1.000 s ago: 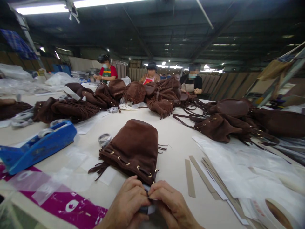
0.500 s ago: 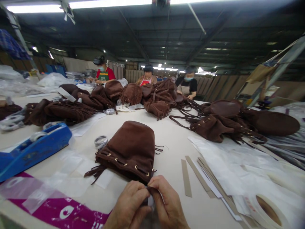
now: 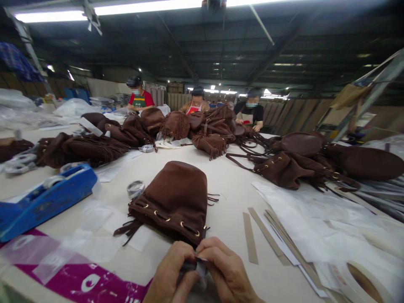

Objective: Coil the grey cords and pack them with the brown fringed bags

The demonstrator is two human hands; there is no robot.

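Note:
A dark brown suede drawstring bag (image 3: 179,189) lies on its side on the table, its eyeleted mouth towards me and a tassel at its left. Just below the mouth, my left hand (image 3: 172,271) pinches a dark strap. Against it, my right hand (image 3: 225,269) is closed, thumb and fingertips pressed on the same strap where a thin pale edge shows. Crinkled clear plastic film (image 3: 201,271) hangs between both hands. Much of the strap is hidden by my fingers. A small wrapped roll (image 3: 135,189) sits behind the bag's left side.
A blue tape dispenser (image 3: 47,202) stands at left, beyond a purple printed sheet (image 3: 78,273). Grey-brown strips (image 3: 251,237), white sheets (image 3: 293,210) and a tape roll (image 3: 362,282) lie at right. More brown bags (image 3: 208,145) are heaped across the table; several people work behind.
My right fingertips have shifted on the strap; the broad fold of it seen over them before now shows as a thin pale edge. The view has shifted slightly; the bag stays put.

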